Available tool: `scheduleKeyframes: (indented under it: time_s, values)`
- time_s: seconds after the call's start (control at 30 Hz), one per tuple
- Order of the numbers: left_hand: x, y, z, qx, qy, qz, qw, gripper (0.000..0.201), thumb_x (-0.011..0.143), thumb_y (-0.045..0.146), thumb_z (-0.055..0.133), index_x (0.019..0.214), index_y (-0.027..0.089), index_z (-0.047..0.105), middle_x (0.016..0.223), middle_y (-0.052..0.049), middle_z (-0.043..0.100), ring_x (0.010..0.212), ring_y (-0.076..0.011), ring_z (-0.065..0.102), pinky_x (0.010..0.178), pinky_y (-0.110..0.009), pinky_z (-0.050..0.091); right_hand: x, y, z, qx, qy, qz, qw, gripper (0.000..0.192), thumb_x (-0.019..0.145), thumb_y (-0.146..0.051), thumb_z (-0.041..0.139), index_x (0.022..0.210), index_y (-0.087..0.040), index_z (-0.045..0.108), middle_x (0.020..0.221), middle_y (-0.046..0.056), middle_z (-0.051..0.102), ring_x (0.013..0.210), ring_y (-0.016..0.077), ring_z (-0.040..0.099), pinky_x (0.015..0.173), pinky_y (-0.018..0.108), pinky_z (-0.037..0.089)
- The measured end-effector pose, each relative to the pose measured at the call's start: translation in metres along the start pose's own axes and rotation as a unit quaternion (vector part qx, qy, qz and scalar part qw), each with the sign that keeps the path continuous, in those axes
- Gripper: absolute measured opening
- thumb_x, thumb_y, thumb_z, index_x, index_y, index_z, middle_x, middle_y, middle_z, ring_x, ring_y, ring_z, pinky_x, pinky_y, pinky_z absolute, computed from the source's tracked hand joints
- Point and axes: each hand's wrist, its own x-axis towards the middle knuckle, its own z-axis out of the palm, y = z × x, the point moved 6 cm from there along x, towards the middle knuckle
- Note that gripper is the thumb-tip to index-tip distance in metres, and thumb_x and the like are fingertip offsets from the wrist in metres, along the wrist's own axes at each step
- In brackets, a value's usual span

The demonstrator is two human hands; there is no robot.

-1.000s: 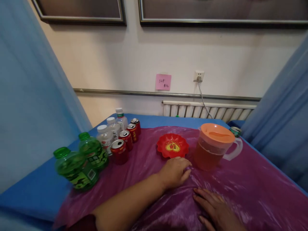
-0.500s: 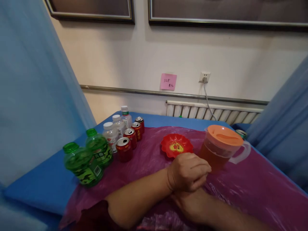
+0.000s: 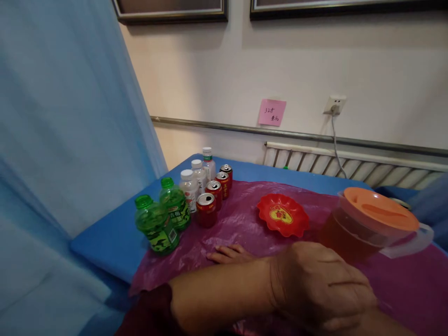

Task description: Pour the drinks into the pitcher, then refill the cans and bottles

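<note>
My left hand [image 3: 324, 282] is closed around my right forearm [image 3: 380, 322], with its knuckles up. My right hand [image 3: 231, 253] reaches out from beneath the left forearm, fingers stretched and apart over the purple plastic sheet [image 3: 238, 224]. Its palm is hidden. Just beyond the left hand is a red scalloped plate [image 3: 297, 219] with a yellow design. A clear pitcher [image 3: 350, 235] of amber liquid, with an orange lid [image 3: 380, 205], stands to the right of the plate. The nearest can to my right hand is a red one [image 3: 206, 214].
Several red cans [image 3: 224, 184] stand in a row at the left. Beside them are white-capped bottles [image 3: 189, 189] and two green bottles [image 3: 159, 228]. A blue curtain [image 3: 77, 121] hangs left. Behind the blue table [image 3: 245, 173] are a radiator [image 3: 308, 161] and wall rail [image 3: 224, 127].
My left hand now sits farther up the right forearm. My right fingers, hidden before, show on the sheet left of it. The view has turned left, so table items appear farther right.
</note>
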Motion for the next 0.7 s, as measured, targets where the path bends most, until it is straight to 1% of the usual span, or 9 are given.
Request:
scheduleKeyframes:
  time_s: [0.07,0.13,0.2,0.27,0.3,0.37,0.47,0.57,0.7]
  values:
    - [0.001,0.013,0.005,0.014,-0.037,-0.02,0.999,0.025,0.096,0.039,0.055,0.107,0.037,0.077,0.126,0.006,0.074,0.115,-0.0173,0.07,0.092,-0.022,0.062,0.0,-0.004,0.001,0.008,-0.049,-0.058,0.997,0.032,0.094,-0.031,0.059,0.124,-0.03,0.072,0.132,-0.012,0.07,0.125,0.015,0.061,0.103,0.025,0.041]
    - [0.002,0.023,0.017,0.027,-0.067,-0.049,0.996,0.024,0.095,0.042,0.057,0.11,0.046,0.075,0.125,0.011,0.073,0.119,-0.0163,0.069,0.086,-0.02,0.063,-0.002,-0.009,-0.001,-0.007,-0.078,-0.091,0.993,0.041,0.089,-0.022,0.069,0.129,-0.033,0.069,0.143,-0.007,0.063,0.133,0.0213,0.055,0.109,0.032,0.038]
    - [0.0,0.03,0.029,0.036,-0.066,-0.089,0.993,0.026,0.092,0.046,0.061,0.115,0.053,0.072,0.122,0.012,0.074,0.118,-0.0163,0.069,0.078,-0.019,0.064,-0.005,-0.013,-0.004,-0.033,-0.092,-0.106,0.99,0.042,0.092,-0.022,0.063,0.131,-0.036,0.067,0.151,-0.006,0.056,0.139,0.0255,0.048,0.113,0.039,0.034]
    - [-0.007,0.033,0.033,0.038,-0.037,-0.136,0.989,0.031,0.091,0.046,0.065,0.12,0.055,0.069,0.118,0.011,0.075,0.116,-0.0166,0.07,0.074,-0.02,0.064,-0.008,-0.018,-0.006,-0.044,-0.107,-0.121,0.986,0.041,0.1,-0.033,0.046,0.137,-0.033,0.063,0.154,-0.005,0.053,0.141,0.0281,0.045,0.112,0.043,0.032]
    - [-0.014,0.035,0.03,0.036,-0.019,-0.156,0.987,0.033,0.092,0.043,0.065,0.122,0.054,0.068,0.117,0.011,0.076,0.115,-0.0167,0.071,0.075,-0.021,0.064,-0.008,-0.02,-0.007,-0.039,-0.114,-0.127,0.985,0.044,0.102,-0.038,0.041,0.14,-0.031,0.061,0.154,-0.002,0.052,0.141,0.0294,0.044,0.112,0.045,0.031]
    - [-0.033,0.04,0.018,0.028,0.005,-0.184,0.983,0.034,0.093,0.037,0.065,0.125,0.049,0.067,0.117,0.008,0.076,0.113,-0.0171,0.071,0.082,-0.022,0.063,-0.009,-0.022,-0.007,-0.024,-0.145,-0.142,0.979,0.051,0.1,-0.047,0.048,0.146,-0.027,0.056,0.157,0.006,0.049,0.144,0.0327,0.041,0.113,0.051,0.031]
    - [-0.077,0.052,-0.012,0.027,0.027,-0.209,0.977,0.033,0.094,0.029,0.061,0.127,0.032,0.066,0.119,0.001,0.077,0.11,-0.0182,0.072,0.096,-0.027,0.06,-0.011,-0.019,-0.004,-0.007,-0.21,-0.114,0.971,0.06,0.096,-0.048,0.061,0.152,-0.029,0.049,0.16,0.012,0.043,0.149,0.0361,0.034,0.115,0.061,0.03]
    - [-0.154,0.05,-0.05,0.118,0.108,-0.39,0.907,0.038,0.09,0.02,0.057,0.127,0.025,0.063,0.116,-0.006,0.077,0.108,-0.0218,0.072,0.102,-0.036,0.057,-0.021,-0.019,-0.011,0.028,-0.233,-0.091,0.968,0.068,0.095,-0.05,0.06,0.157,-0.029,0.041,0.165,0.01,0.036,0.153,0.0352,0.027,0.12,0.06,0.024]
    - [-0.267,0.049,-0.078,0.258,0.112,-0.577,0.767,0.038,0.088,0.037,0.059,0.124,0.027,0.066,0.123,-0.01,0.075,0.113,-0.0318,0.071,0.101,-0.05,0.057,-0.046,-0.031,-0.027,0.092,-0.241,-0.101,0.961,0.078,0.093,-0.064,0.057,0.158,-0.023,0.039,0.167,0.014,0.031,0.153,0.0344,0.027,0.123,0.057,0.019]
